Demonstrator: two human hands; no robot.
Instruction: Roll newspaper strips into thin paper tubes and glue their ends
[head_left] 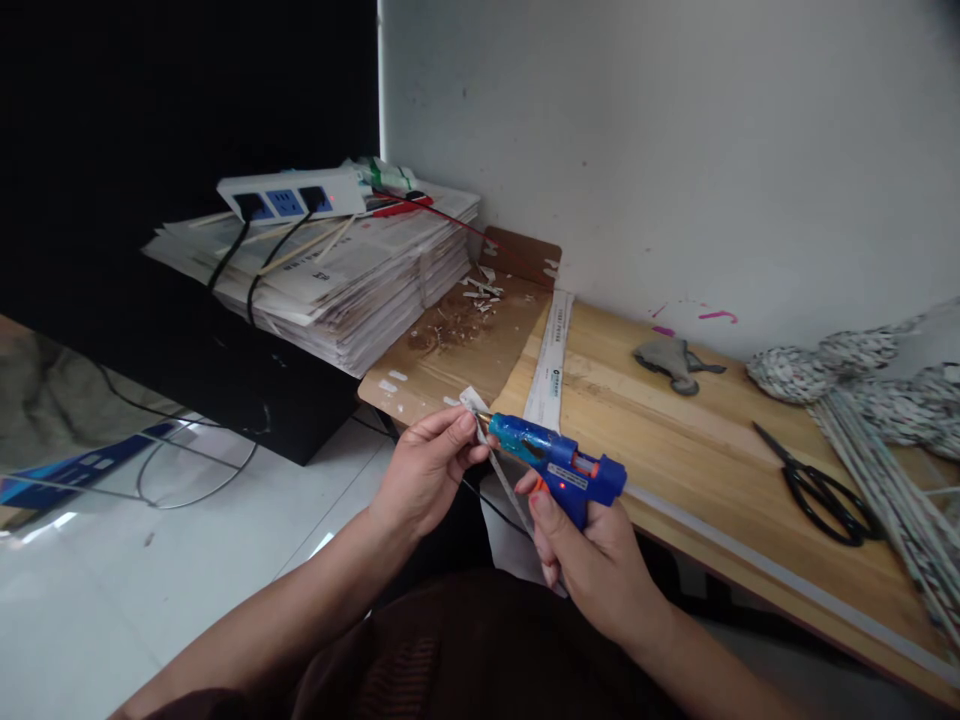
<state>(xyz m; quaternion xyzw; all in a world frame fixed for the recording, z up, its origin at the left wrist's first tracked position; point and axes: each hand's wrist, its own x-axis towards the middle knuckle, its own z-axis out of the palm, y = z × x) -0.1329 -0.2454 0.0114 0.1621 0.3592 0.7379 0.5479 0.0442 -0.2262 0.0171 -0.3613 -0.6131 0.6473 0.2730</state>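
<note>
My right hand [589, 550] is wrapped round the handle of a blue glue gun [559, 462], a finger at its orange trigger. The nozzle points left and meets the top of a thin pale paper strip [504, 482]. Pinched between the fingertips of my left hand [433, 465] is the upper end of that strip, right beside the nozzle. The strip hangs down at a slant, passing behind the fingers of my right hand. Whether the nozzle touches the paper is too small to tell.
On the wooden table [637, 440] lie black scissors [821, 495], a grey cloth [671, 360], paper rods [885, 490] and woven paper pieces [795, 372]. At the left, a newspaper stack [375, 275] bears a power strip [289, 195]. Scraps lie on cardboard [442, 350].
</note>
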